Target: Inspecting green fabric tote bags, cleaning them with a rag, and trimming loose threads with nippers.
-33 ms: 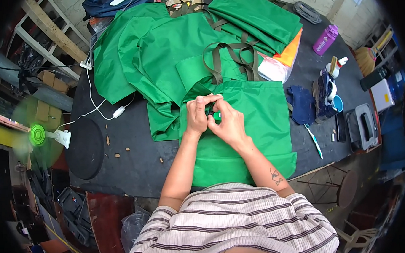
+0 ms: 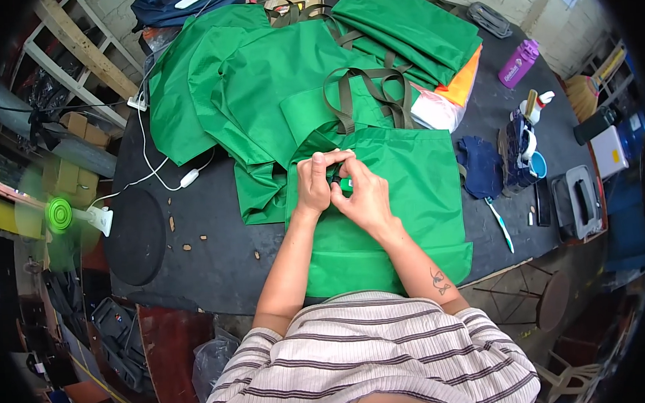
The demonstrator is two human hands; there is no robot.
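Between the two pictures nothing visible had shifted: both hands sat at the same spot and the cloth lay the same way, so the work at the bag's mouth looked held in place, not advanced.

The green fabric tote bag (image 2: 410, 197) lay flat on the dark tabletop (image 2: 216, 258), directly in front of the person, its lower edge hanging just over the near rim. The left hand (image 2: 313, 184) and the right hand (image 2: 366, 195) met over its upper left part, knuckles raised and fingertips touching. Each grip was narrow, pinched shut on a fold of the bag's cloth. A small bright green piece (image 2: 345, 184) showed between the hands; which fingers held it could not be told. Both forearms ran up from the striped shirt and converged, wrists slightly bent inward.

Behind the hands lay a spread pile of green fabric bags (image 2: 258, 81) with olive webbing handles (image 2: 346, 98). A white cable with an inline switch (image 2: 188, 178) trailed to the left, a green fan (image 2: 61, 215) stood off the tabletop's left edge, and a purple bottle (image 2: 518, 63) stood well apart at the far right.
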